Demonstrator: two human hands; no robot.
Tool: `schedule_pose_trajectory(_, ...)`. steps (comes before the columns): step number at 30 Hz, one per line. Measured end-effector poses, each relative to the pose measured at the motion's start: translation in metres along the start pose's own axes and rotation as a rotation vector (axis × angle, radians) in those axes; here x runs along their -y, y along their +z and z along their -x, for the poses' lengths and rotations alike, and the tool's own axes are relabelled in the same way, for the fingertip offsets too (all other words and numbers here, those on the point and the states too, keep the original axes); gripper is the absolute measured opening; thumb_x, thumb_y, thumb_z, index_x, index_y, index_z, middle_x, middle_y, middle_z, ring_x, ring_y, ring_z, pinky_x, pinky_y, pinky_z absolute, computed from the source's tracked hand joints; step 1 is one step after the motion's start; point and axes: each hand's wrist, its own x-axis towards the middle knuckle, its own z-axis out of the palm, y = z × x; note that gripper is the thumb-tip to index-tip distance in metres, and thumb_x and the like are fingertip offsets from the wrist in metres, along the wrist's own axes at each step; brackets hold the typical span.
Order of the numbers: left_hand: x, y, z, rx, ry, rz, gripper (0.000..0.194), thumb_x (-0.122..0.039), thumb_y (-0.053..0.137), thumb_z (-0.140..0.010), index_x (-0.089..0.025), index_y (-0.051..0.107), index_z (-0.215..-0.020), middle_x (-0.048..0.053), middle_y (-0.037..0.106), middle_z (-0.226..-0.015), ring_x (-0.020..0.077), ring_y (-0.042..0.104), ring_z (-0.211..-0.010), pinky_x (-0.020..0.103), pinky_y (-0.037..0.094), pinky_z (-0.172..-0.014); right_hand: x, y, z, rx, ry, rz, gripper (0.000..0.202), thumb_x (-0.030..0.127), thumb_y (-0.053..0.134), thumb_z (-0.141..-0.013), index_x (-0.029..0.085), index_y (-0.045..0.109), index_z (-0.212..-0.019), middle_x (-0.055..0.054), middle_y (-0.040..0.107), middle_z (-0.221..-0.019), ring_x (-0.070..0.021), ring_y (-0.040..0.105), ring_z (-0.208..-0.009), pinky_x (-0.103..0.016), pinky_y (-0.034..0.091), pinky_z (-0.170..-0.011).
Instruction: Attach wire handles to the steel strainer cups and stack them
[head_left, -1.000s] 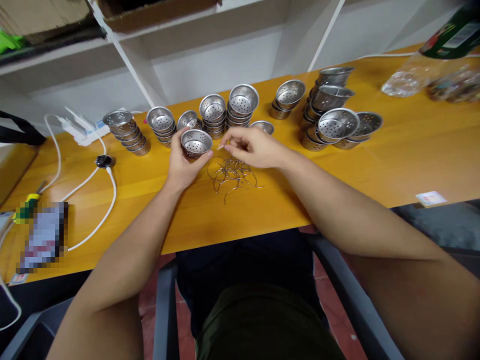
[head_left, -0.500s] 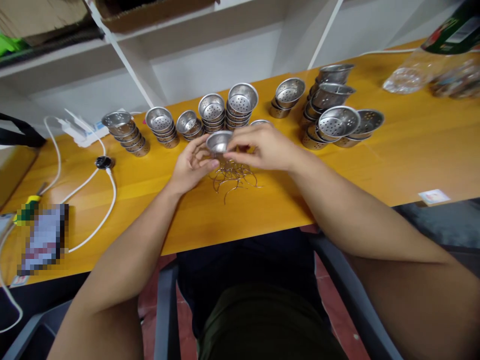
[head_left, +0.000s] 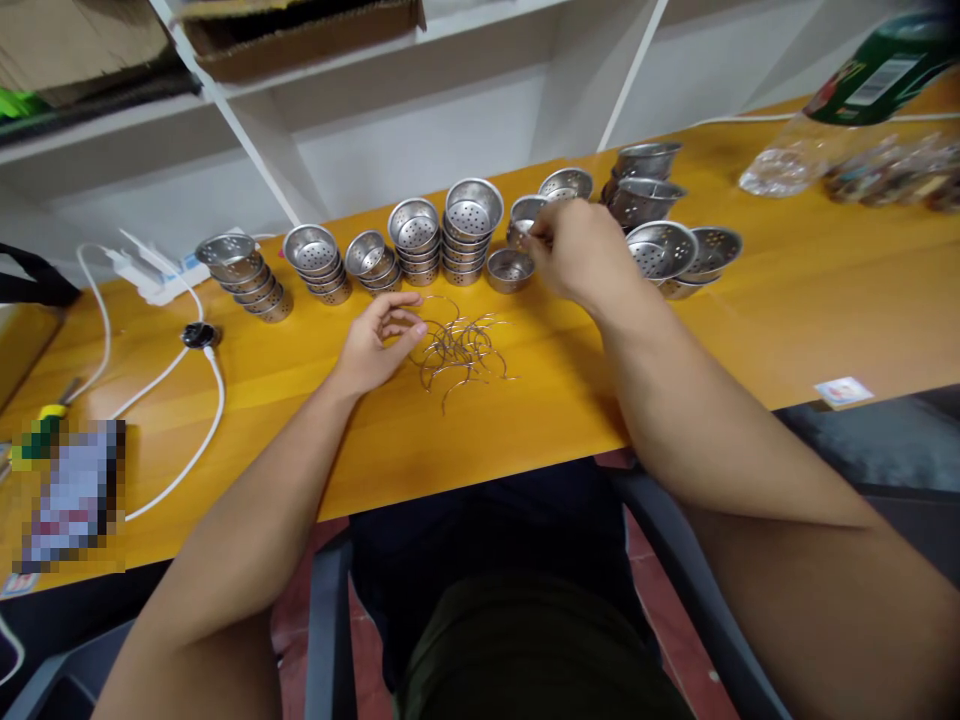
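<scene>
1. Stacks of metal cups (head_left: 370,258) stood from ten to twelve o'clock of the wires (head_left: 459,345), nested apparently to save room.
2. The left hand (head_left: 375,342), at nine o'clock, had fingers and thumb slightly parted around nothing visible, perhaps for reaching the wires.
3. The right hand (head_left: 577,245), toward one o'clock, pinched the held cup (head_left: 523,214) at its right side, probably to clear its neighbours.
4. There were five stacks, one lone cup (head_left: 511,272) at one o'clock and one held cup; wires and half-hidden cups (head_left: 664,250) at two defied counting.
</scene>
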Motion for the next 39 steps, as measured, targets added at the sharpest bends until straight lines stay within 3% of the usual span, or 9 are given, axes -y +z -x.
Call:
schedule_pose_trajectory(6, 0.000, 0.001, -0.001, 0.005, 0.024, -0.027, 0.051, -0.052, 0.103, -0.103, -0.027, 0.087, -0.144, 0.012, 0.085, -0.143, 0.0217, 0.089, -0.121, 0.033, 0.079, -0.102, -0.013, 0.035, -0.005, 0.129, -0.050, 0.023, 0.018, 0.025, 0.089, -0.104, 0.025, 0.081, -0.087, -0.015, 0.084, -0.091, -0.0442, 0.090, -0.113, -0.072, 0.072, -0.115)
schedule_pose_trajectory(9, 0.000, 0.002, -0.001, 0.010, 0.039, -0.036, 0.051, -0.052, 0.102, -0.104, -0.027, 0.087, -0.145, 0.013, 0.084, -0.147, 0.0208, 0.089, -0.122, 0.032, 0.079, -0.102, -0.011, 0.034, -0.006, 0.175, -0.027, 0.045, 0.017, 0.019, 0.087, -0.103, 0.025, 0.080, -0.088, -0.015, 0.086, -0.096, -0.0436, 0.090, -0.116, -0.071, 0.070, -0.119)
schedule_pose_trajectory(12, 0.000, 0.001, -0.002, 0.007, 0.019, -0.047, 0.052, -0.055, 0.103, -0.103, -0.027, 0.086, -0.144, 0.013, 0.084, -0.143, 0.0218, 0.088, -0.121, 0.033, 0.079, -0.101, -0.009, 0.023, -0.006, 0.229, -0.038, -0.003, 0.016, 0.030, 0.093, -0.105, 0.024, 0.082, -0.095, -0.015, 0.087, -0.100, -0.0429, 0.088, -0.113, -0.069, 0.070, -0.117)
schedule_pose_trajectory(17, 0.002, 0.000, -0.002, 0.016, 0.010, -0.057, 0.053, -0.055, 0.103, -0.104, -0.027, 0.085, -0.144, 0.013, 0.083, -0.144, 0.0217, 0.087, -0.120, 0.033, 0.079, -0.101, -0.025, 0.024, -0.017, -0.071, -0.073, -0.162, 0.041, 0.055, 0.066, -0.127, 0.022, 0.081, -0.147, -0.025, 0.084, -0.149, -0.0444, 0.078, -0.142, -0.069, 0.061, -0.132)
schedule_pose_trajectory(21, 0.003, -0.001, -0.002, 0.022, 0.021, -0.057, 0.052, -0.056, 0.103, -0.105, -0.027, 0.086, -0.145, 0.012, 0.083, -0.143, 0.0220, 0.088, -0.120, 0.034, 0.079, -0.101, -0.034, 0.046, -0.027, -0.027, 0.036, -0.079, 0.059, 0.038, 0.067, -0.124, 0.018, 0.063, -0.179, -0.031, 0.064, -0.183, -0.0501, 0.074, -0.159, -0.071, 0.058, -0.139)
schedule_pose_trajectory(26, 0.002, -0.001, -0.001, 0.018, 0.075, -0.079, 0.052, -0.059, 0.101, -0.108, -0.028, 0.087, -0.147, 0.014, 0.080, -0.153, 0.0209, 0.089, -0.120, 0.033, 0.081, -0.100, -0.036, 0.055, -0.035, 0.071, 0.174, 0.055, 0.057, 0.020, 0.062, -0.121, 0.011, 0.063, -0.178, -0.035, 0.059, -0.185, -0.0479, 0.081, -0.156, -0.064, 0.059, -0.139)
schedule_pose_trajectory(32, 0.000, 0.001, 0.000, 0.020, 0.083, -0.073, 0.051, -0.059, 0.101, -0.109, -0.027, 0.088, -0.147, 0.014, 0.080, -0.152, 0.0207, 0.089, -0.121, 0.033, 0.081, -0.103, -0.049, 0.053, -0.043, -0.079, 0.105, -0.077, 0.029, 0.023, 0.062, -0.126, 0.007, 0.085, -0.132, -0.035, 0.077, -0.156, -0.0416, 0.081, -0.143, -0.060, 0.060, -0.132)
schedule_pose_trajectory(36, -0.001, 0.001, -0.001, 0.022, 0.080, -0.081, 0.051, -0.058, 0.100, -0.110, -0.026, 0.087, -0.147, 0.014, 0.079, -0.152, 0.0201, 0.089, -0.121, 0.032, 0.081, -0.103, -0.038, 0.035, -0.041, -0.264, 0.061, -0.122, 0.034, 0.000, 0.057, -0.120, 0.009, 0.087, -0.136, -0.029, 0.079, -0.155, -0.0317, 0.074, -0.141, -0.050, 0.054, -0.139)
schedule_pose_trajectory(39, 0.000, 0.000, 0.000, 0.023, 0.114, -0.095, 0.046, -0.053, 0.098, -0.112, -0.027, 0.086, -0.148, 0.014, 0.079, -0.152, 0.0211, 0.089, -0.122, 0.033, 0.082, -0.102, -0.027, 0.017, -0.034, -0.476, -0.074, -0.223, 0.036, 0.005, 0.057, -0.125, 0.020, 0.084, -0.142, -0.023, 0.077, -0.153, -0.0310, 0.073, -0.138, -0.048, 0.063, -0.128)
